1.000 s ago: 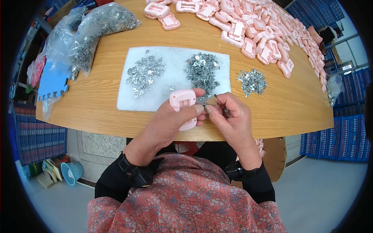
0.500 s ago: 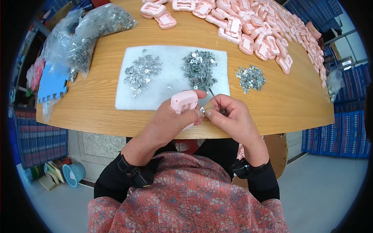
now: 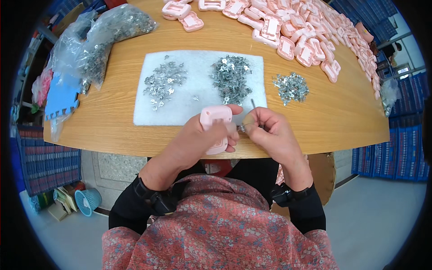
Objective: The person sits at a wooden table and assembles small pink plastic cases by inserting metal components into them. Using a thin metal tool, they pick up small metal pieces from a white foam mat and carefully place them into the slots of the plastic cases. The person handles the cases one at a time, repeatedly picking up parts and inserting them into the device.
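Note:
My left hand (image 3: 186, 139) is wrapped round a pink plastic casing (image 3: 216, 113), held up over the table's front edge, its thumb blurred across the casing's window. Just beside it, my right hand (image 3: 275, 135) pinches a small shiny metal contact piece (image 3: 242, 128) between thumb and forefinger. A thin dark rod of some tool (image 3: 253, 103) sticks up from the right hand; the rest of it is hidden by the fingers. Beyond the hands lies a white foam pad (image 3: 193, 116) bearing a loose pile of metal pieces (image 3: 164, 83) on the left and a denser pile (image 3: 230, 78) on the right.
Another pile of metal pieces (image 3: 291, 87) sits right of the pad. Many pink casings (image 3: 310, 45) cover the far right of the wooden table (image 3: 333, 121). At left are clear bags of metal parts (image 3: 119, 24) and a blue foam mat (image 3: 62, 96).
My right hand has drawn slightly right with the metal piece, away from the left thumb. The left thumb has shifted over the casing and is blurred by motion.

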A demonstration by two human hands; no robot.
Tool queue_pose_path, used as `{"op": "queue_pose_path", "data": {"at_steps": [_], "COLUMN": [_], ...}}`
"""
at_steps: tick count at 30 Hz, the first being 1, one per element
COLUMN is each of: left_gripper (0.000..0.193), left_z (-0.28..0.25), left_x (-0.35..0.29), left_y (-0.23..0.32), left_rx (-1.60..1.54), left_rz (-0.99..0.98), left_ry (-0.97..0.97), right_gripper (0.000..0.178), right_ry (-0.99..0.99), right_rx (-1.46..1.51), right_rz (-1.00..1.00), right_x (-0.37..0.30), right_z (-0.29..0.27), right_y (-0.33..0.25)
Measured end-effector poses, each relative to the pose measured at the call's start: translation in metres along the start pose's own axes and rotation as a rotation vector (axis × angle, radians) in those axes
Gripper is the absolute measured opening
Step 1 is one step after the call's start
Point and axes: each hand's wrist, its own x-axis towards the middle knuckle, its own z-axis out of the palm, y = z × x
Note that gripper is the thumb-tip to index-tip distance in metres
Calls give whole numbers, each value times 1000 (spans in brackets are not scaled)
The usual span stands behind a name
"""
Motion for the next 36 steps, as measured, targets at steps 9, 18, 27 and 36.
{"op": "queue_pose_path", "data": {"at_steps": [9,18,27,36], "left_gripper": [76,73,75,65], "left_z": [-7,-5,-6,12], "left_x": [3,-1,-6,17], "left_y": [-2,-2,1,21], "left_rx": [-511,-498,-376,-78], "left_rz": [-208,-237,-91,458], "left_ry": [-108,-86,-94,165], "right_gripper": [6,7,8,9], "right_ry": [181,137,77,-181], "right_rx": [-145,-320,138,609], "right_rz": [-390,-562,-317,93], "right_x": [-2,-1,-10,-12], "right_z": [24,36,37,36], "right_y": [-5,-14,-14,1]}}
